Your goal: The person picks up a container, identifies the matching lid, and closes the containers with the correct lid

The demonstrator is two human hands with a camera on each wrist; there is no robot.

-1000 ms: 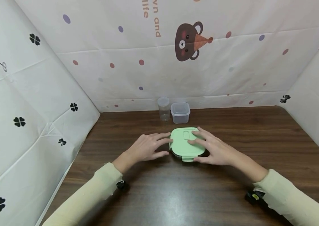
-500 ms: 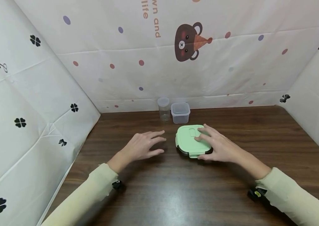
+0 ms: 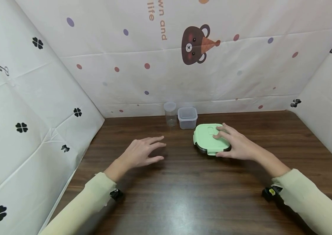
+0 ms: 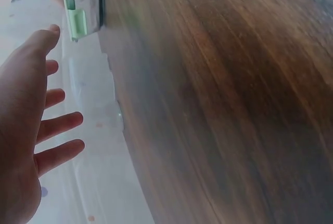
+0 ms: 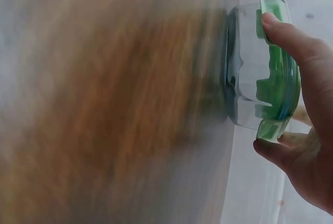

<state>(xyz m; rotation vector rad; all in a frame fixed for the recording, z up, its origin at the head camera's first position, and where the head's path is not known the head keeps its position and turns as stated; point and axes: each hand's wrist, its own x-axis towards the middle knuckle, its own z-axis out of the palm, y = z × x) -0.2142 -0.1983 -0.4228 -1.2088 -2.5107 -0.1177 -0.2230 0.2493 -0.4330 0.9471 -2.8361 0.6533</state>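
A glass food container (image 3: 205, 137) with a light green clip-on lid sits on the wooden table, right of the middle. My right hand (image 3: 239, 145) grips it from the right. In the right wrist view the thumb presses one green clip and a finger lies at another clip of the container (image 5: 247, 70); the remaining fingertips are partly hidden behind the lid. My left hand (image 3: 137, 152) hovers to the left of the container, apart from it, fingers spread and holding nothing. The left wrist view shows the same hand (image 4: 23, 99) with the container (image 4: 88, 5) beyond the thumb.
Along the back edge of the table (image 3: 154, 202) stand a clear round jar (image 3: 170, 114) with a pale lid and a small square plastic tub (image 3: 187, 118). White printed sheeting (image 3: 136, 78) walls off the back and both sides.
My right hand has slid the container to the right and slightly back. My left hand, earlier at the container's left side, has drawn away to the left.
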